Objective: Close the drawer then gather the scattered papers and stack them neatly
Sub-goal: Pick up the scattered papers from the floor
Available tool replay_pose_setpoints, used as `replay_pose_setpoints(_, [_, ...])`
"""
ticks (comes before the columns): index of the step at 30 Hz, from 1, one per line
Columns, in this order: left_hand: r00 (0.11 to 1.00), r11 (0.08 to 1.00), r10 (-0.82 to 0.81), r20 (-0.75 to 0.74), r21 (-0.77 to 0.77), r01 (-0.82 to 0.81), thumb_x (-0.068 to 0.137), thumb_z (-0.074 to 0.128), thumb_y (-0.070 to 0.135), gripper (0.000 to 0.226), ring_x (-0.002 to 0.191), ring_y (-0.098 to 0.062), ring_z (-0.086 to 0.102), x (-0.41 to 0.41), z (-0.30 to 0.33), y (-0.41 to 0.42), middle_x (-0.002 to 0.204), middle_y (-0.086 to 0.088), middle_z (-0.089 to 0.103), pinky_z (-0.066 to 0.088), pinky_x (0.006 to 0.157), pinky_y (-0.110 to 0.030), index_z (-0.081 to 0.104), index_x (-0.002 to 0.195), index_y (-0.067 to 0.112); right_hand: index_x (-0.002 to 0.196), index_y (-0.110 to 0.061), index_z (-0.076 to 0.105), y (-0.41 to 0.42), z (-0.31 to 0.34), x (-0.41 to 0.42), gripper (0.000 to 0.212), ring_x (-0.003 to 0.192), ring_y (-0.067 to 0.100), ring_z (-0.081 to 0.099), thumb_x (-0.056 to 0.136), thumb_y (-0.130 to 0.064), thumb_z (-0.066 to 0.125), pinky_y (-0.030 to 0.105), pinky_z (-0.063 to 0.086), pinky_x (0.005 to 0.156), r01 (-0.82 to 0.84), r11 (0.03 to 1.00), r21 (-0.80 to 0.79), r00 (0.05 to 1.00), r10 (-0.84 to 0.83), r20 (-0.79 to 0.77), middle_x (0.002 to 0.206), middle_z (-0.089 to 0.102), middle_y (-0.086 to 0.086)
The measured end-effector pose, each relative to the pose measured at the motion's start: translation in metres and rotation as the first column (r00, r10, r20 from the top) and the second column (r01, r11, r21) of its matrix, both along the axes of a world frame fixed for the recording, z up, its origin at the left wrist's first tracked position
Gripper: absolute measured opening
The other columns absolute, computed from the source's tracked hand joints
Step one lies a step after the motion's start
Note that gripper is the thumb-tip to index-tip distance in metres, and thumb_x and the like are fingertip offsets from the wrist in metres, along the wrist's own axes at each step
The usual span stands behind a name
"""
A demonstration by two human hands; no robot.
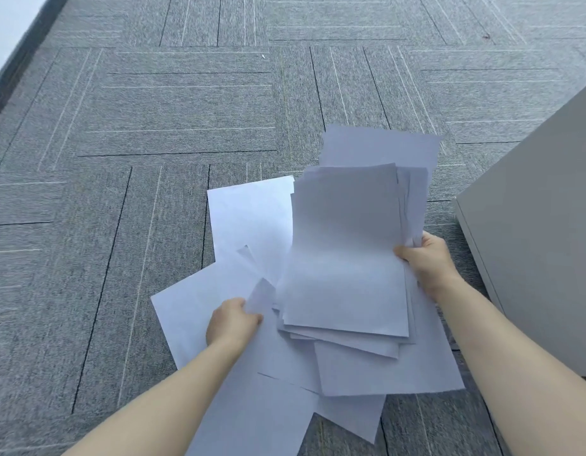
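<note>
Several white sheets of paper lie overlapping on the grey carpet. My right hand (425, 258) grips the right edge of a loose, uneven stack of papers (344, 258), which is raised and fanned out above the others. My left hand (232, 320) pinches the corner of a sheet (262, 296) at the stack's lower left. More sheets spread beneath: one flat sheet (248, 212) to the upper left, others (383, 370) toward me. A grey cabinet (532, 225) stands at the right; its front, with any drawer, is not visible.
Grey carpet tiles (120, 126) with line patterns cover the floor all around. A white wall and dark skirting (8, 60) run along the far left corner. The cabinet's near corner stands close beside my right forearm.
</note>
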State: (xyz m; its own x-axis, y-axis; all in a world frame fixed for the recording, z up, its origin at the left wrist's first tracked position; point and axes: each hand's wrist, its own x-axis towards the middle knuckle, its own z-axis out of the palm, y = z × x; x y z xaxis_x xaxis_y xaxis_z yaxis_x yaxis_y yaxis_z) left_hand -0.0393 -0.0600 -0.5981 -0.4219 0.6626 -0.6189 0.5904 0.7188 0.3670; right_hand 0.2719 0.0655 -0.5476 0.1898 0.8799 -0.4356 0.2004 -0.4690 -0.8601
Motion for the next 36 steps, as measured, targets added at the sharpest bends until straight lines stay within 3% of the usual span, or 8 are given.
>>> replay_pose_setpoints(3, [0.975, 0.981, 0.174, -0.139, 0.113, -0.159, 0.070, 0.056, 0.033, 0.026, 0.098, -0.034, 0.058, -0.035, 0.002, 0.011, 0.103, -0.013, 0.064, 0.052, 0.081, -0.039, 0.066, 0.089, 0.016, 0.082, 0.001, 0.065, 0.001, 0.000, 0.004, 0.010, 0.083, 0.025, 0.055, 0.073, 0.005, 0.065, 0.041, 0.044, 0.078, 0.038, 0.999, 0.009, 0.998, -0.037, -0.051, 0.089, 0.063, 0.013])
replay_pose_setpoints(5, [0.915, 0.956, 0.289, -0.281, 0.129, -0.262, 0.072, 0.060, 0.032, 0.035, 0.113, -0.037, 0.048, -0.058, 0.004, 0.013, 0.121, -0.014, 0.054, 0.046, 0.089, -0.046, 0.065, 0.103, 0.017, 0.079, -0.012, 0.068, 0.002, -0.003, 0.006, 0.024, 0.086, 0.027, 0.056, 0.078, 0.011, 0.061, 0.043, 0.045, 0.080, 0.058, 0.998, 0.004, 0.997, -0.057, -0.057, 0.092, 0.064, 0.015])
replay_pose_setpoints(11, [0.793, 0.833, 0.546, -0.272, 0.073, -0.548, 0.056, 0.088, 0.037, 0.095, 0.126, -0.043, 0.038, -0.075, 0.003, -0.001, 0.135, -0.029, 0.040, 0.038, 0.097, -0.054, 0.040, 0.130, 0.001, 0.077, -0.013, 0.067, 0.003, -0.012, 0.006, 0.020, 0.086, 0.026, 0.058, 0.072, 0.006, 0.064, 0.044, 0.047, 0.081, 0.105, 0.994, -0.005, 0.992, -0.105, -0.076, 0.092, 0.065, 0.014])
replay_pose_setpoints(18, [0.777, 0.786, 0.618, -0.119, 0.126, -0.606, 0.054, 0.088, 0.028, 0.078, 0.111, -0.042, 0.059, -0.075, 0.006, 0.003, 0.121, -0.024, 0.063, 0.048, 0.092, -0.048, 0.053, 0.118, 0.002, 0.077, -0.015, 0.065, 0.006, -0.014, -0.006, 0.027, 0.086, 0.028, 0.060, 0.079, 0.012, 0.061, 0.043, 0.051, 0.081, 0.134, 0.991, 0.009, 0.988, -0.133, -0.073, 0.084, 0.066, 0.008])
replay_pose_setpoints(23, [0.748, 0.779, 0.623, -0.229, 0.099, -0.619, 0.060, 0.087, 0.036, 0.097, 0.131, -0.038, 0.037, -0.065, 0.009, 0.002, 0.140, -0.026, 0.040, 0.032, 0.103, -0.046, 0.037, 0.132, -0.005, 0.078, -0.015, 0.064, 0.006, -0.014, -0.005, 0.028, 0.084, 0.027, 0.061, 0.081, 0.013, 0.060, 0.044, 0.051, 0.082, 0.130, 0.991, 0.014, 0.988, -0.129, -0.080, 0.082, 0.066, 0.008])
replay_pose_setpoints(27, [0.727, 0.758, 0.646, -0.233, 0.087, -0.646, 0.060, 0.088, 0.036, 0.100, 0.132, -0.038, 0.036, -0.068, 0.007, 0.003, 0.140, -0.029, 0.041, 0.031, 0.104, -0.045, 0.035, 0.131, -0.009, 0.077, -0.015, 0.064, 0.004, -0.011, -0.005, 0.029, 0.059, 0.012, 0.066, 0.083, 0.013, 0.061, 0.032, 0.057, 0.069, 0.128, 0.992, 0.006, 0.986, -0.126, -0.106, 0.063, 0.071, -0.006])
replay_pose_setpoints(33, [0.761, 0.781, 0.622, -0.187, 0.079, -0.619, 0.065, 0.084, 0.033, 0.074, 0.124, -0.040, 0.048, -0.080, 0.003, 0.000, 0.130, -0.027, 0.055, 0.036, 0.104, -0.044, 0.054, 0.120, -0.006, 0.080, -0.013, 0.063, 0.001, -0.008, -0.011, 0.026, 0.086, 0.029, 0.063, 0.082, 0.014, 0.060, 0.054, 0.051, 0.094, 0.116, 0.993, -0.004, 0.982, -0.116, -0.149, 0.083, 0.067, 0.008])
replay_pose_setpoints(36, [0.745, 0.769, 0.637, -0.197, 0.094, -0.632, 0.066, 0.084, 0.031, 0.081, 0.128, -0.040, 0.043, -0.070, 0.009, -0.002, 0.135, -0.030, 0.049, 0.032, 0.103, -0.043, 0.046, 0.125, -0.009, 0.081, -0.013, 0.065, 0.001, -0.006, -0.013, 0.028, 0.076, 0.026, 0.065, 0.082, 0.014, 0.060, 0.053, 0.052, 0.092, 0.114, 0.994, -0.004, 0.982, -0.113, -0.152, 0.075, 0.071, 0.002])
